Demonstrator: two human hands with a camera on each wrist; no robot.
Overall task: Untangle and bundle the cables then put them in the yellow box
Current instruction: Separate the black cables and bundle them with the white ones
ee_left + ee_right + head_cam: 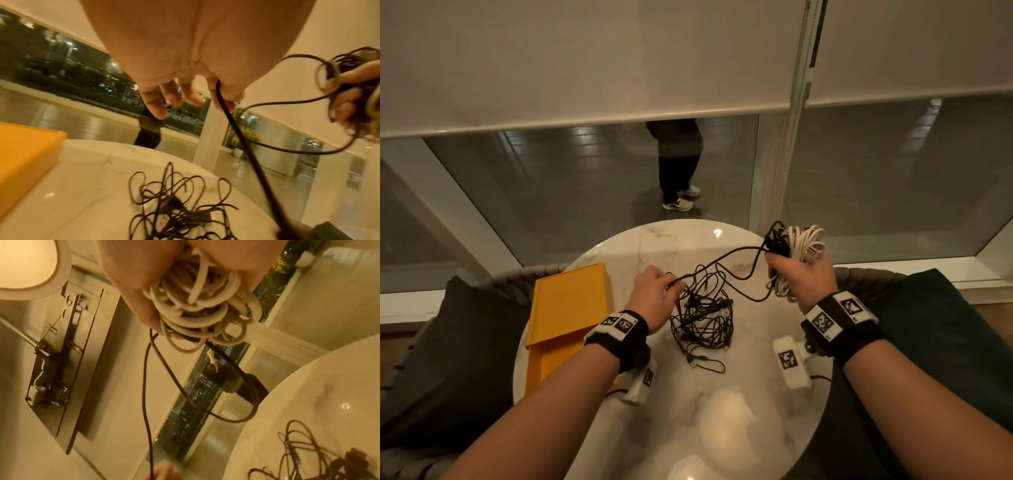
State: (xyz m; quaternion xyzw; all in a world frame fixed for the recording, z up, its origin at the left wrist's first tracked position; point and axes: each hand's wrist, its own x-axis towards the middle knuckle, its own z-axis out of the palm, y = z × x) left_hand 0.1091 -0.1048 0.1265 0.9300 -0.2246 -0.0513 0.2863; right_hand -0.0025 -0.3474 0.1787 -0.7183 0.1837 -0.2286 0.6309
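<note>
My right hand [801,270] is raised over the table's right side and grips a coiled bundle of white cable [806,243] [197,308] together with some black loops [777,240]. A black cable [729,257] [242,138] runs from that bundle leftward to my left hand [657,291], which pinches it between thumb and forefinger while the other fingers [154,104] hang loose. Under the left hand a tangle of black cables [703,318] [176,211] lies on the round marble table [681,240]. The yellow box [565,308] [24,154] sits open at the table's left.
Dark cushions [458,359] lie on the woven chairs either side of the table. Behind it is a glass wall with half-lowered blinds [585,58], and a person [678,161] stands beyond the glass. White marker blocks [791,361] hang from my wrist straps.
</note>
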